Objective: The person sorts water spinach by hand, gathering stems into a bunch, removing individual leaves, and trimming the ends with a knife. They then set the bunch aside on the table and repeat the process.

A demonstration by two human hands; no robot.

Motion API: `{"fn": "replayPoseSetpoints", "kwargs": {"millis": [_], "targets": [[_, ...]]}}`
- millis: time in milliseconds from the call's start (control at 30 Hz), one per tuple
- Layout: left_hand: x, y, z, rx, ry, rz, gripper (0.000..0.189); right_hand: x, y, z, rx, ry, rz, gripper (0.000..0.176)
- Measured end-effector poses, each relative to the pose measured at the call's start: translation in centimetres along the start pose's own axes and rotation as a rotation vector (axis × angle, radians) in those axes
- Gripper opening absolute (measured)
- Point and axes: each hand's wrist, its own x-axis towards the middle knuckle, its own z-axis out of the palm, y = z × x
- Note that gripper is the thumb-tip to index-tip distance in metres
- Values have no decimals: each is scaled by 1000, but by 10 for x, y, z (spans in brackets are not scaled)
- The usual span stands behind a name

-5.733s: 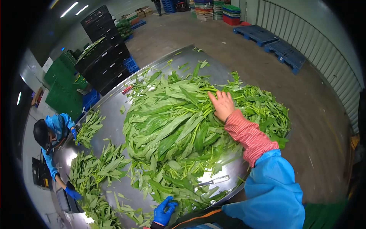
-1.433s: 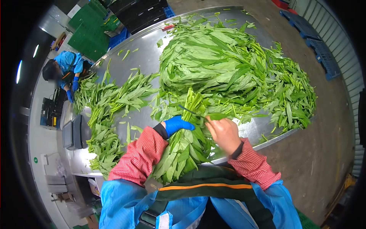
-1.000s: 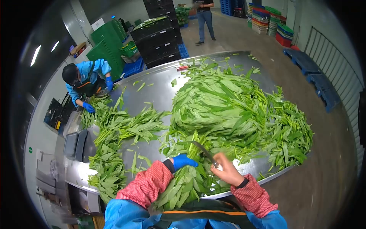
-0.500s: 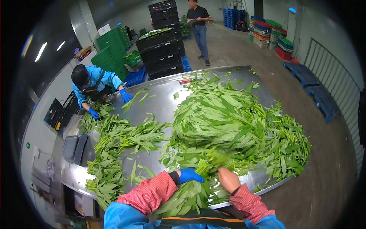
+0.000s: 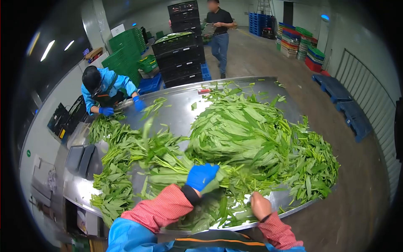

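Note:
My left hand (image 5: 201,176), in a blue glove, is closed round a bunch of leafy greens (image 5: 168,170) whose leaves spread to the left, partly blurred. Bare and curled, my right hand (image 5: 260,206) is low over loose stems near the table's front edge; what its fingers hold, if anything, is hidden. Behind both hands lies a large heap of greens (image 5: 239,130) on the metal table (image 5: 166,117). Smaller bunches (image 5: 115,180) form a row at the left.
Across the table at the left, a co-worker (image 5: 107,88) in blue gloves handles greens. Another person (image 5: 219,31) stands beyond stacked black crates (image 5: 178,61). A red-handled tool (image 5: 204,91) lies near the far edge. Blue pallets (image 5: 354,117) are on the floor at right.
My left hand has moved up and swung its bunch to the left, above the table. My right hand has shifted slightly right and down. The co-worker's hands and the standing person have also moved.

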Motion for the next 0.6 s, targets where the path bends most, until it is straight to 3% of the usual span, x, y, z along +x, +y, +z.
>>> {"fn": "replayPoseSetpoints", "kwargs": {"millis": [133,167,200,233,267,333,433,600], "targets": [[1,-23,-17,-12,-108,-39,45,-7,27,-21,-44,191,-38,10],[-3,-40,2,-496,23,-79,44,-6,34,-22,-58,196,-61,11],[0,-42,-30,-584,-19,-45,37,-6,40,-22,-71,194,-84,11],[-6,-70,-19,-287,36,135,36,-7,47,-18,-132,50,-34,21],[-10,-86,-24,-756,-38,-18,36,-7,43,-24,-222,34,-90,30],[-14,-109,-31,-1311,-206,-516,37,1,28,-38,-362,-76,-131,59],[-14,-124,-52,-1526,-21,-539,30,34,-23,-67,-13,30,-256,76],[-20,-122,-54,-1664,68,-478,32,106,-96,-86,579,-143,-322,80]]}}
